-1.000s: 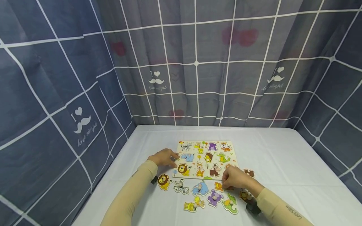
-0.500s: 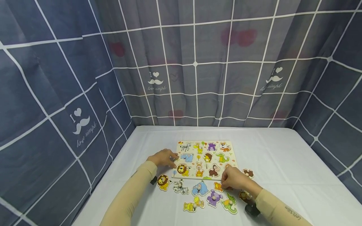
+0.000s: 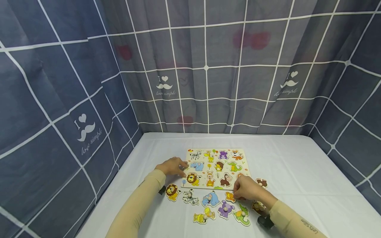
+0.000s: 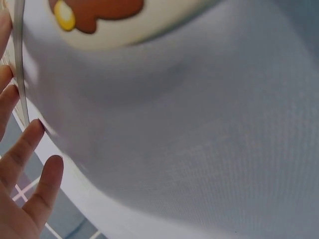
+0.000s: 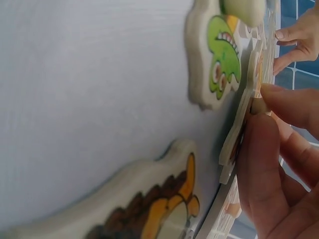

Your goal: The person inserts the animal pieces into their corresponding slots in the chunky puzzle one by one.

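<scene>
A wooden animal puzzle board (image 3: 186,186) lies on the white table. My left hand (image 3: 172,166) rests at its left edge with fingers spread; in the left wrist view its fingers (image 4: 22,154) show beside the board's side. My right hand (image 3: 247,187) is at the board's front right corner. Its thumb and fingers pinch the wooden knob (image 5: 258,105) of an orange animal puzzle piece (image 3: 230,197), partly hidden by the hand. Near that hand lie a crocodile piece (image 3: 242,215), a purple hippo piece (image 3: 226,209) and a hedgehog piece (image 3: 257,206), partly covered by the wrist.
Along the board's front lie a lion piece (image 3: 172,192), a zebra piece (image 3: 190,197) and an elephant piece (image 3: 210,199), with a giraffe piece (image 3: 200,218) nearer. A brown piece (image 3: 262,182) sits right of the board. Checked curtains (image 3: 220,82) surround the table (image 3: 285,165).
</scene>
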The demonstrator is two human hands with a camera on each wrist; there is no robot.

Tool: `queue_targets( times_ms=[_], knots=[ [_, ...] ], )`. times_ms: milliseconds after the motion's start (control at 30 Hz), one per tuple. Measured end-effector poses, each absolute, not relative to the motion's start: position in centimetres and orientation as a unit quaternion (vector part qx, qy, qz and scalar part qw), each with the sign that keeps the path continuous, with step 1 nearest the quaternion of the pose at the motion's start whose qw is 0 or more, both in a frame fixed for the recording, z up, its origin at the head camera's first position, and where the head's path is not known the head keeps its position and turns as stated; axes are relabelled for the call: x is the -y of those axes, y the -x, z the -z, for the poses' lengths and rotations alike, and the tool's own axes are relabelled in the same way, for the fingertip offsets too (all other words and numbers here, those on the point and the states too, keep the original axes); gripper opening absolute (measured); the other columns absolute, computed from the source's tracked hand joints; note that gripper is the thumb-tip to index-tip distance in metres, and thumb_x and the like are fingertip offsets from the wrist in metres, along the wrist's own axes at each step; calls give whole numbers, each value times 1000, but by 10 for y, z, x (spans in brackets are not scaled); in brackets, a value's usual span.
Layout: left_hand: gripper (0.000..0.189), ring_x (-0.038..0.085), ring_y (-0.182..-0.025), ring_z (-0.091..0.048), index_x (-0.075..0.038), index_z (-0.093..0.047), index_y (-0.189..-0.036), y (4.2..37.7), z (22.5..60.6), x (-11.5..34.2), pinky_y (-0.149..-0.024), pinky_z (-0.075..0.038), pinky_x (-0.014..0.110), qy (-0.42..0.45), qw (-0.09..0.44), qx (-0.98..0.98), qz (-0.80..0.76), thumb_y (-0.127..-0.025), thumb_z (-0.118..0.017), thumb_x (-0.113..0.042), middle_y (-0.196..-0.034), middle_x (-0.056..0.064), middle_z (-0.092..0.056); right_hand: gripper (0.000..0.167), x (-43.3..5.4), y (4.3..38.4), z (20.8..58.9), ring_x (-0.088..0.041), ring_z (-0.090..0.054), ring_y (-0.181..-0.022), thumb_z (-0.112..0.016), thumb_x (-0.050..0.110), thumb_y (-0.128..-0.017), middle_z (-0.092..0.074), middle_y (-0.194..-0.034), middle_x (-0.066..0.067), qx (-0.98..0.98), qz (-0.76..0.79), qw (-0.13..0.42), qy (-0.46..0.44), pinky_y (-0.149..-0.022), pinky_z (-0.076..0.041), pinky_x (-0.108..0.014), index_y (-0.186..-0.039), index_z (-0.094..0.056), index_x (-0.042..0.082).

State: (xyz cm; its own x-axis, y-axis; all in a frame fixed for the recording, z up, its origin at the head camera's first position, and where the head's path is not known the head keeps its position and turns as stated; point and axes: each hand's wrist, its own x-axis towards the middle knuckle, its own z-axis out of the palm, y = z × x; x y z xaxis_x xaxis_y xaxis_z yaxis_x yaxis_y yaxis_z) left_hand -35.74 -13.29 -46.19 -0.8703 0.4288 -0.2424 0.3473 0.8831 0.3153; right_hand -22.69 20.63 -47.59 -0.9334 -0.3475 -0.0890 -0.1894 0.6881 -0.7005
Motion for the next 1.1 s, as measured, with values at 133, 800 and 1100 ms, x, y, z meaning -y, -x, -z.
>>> queue_targets(
  times_ms=[133,800,1100],
  knots=[
    [54,27,-140,-47,-26,-68,-130,357,461,132,-119,-37,48,-203,154,-958,-130,-79,-83,-39,-147,-12,-55,18,-207,227,475,-12,-55,-54,-78,0,-76,-63,-59,2,-913,364,105,151,-48,-47,-25,-65,-68,9],
    [54,26,-138,-48,-26,-69,-129,357,464,134,-118,-39,47,-199,155,-958,-139,-79,-84,-39,-147,-12,-56,16,-205,229,473,-12,-55,-54,-78,0,-75,-64,-60,3,-909,367,98,169,-47,-46,-24,-66,-69,9],
    [53,26,-138,-49,-26,-69,-128,357,463,133,-117,-40,47,-204,153,-958,-135,-79,-84,-38,-146,-12,-57,16,-204,230,471,-11,-53,-54,-79,-1,-74,-64,-61,3,-908,367,93,178,-47,-45,-24,-66,-70,10]
  ],
)
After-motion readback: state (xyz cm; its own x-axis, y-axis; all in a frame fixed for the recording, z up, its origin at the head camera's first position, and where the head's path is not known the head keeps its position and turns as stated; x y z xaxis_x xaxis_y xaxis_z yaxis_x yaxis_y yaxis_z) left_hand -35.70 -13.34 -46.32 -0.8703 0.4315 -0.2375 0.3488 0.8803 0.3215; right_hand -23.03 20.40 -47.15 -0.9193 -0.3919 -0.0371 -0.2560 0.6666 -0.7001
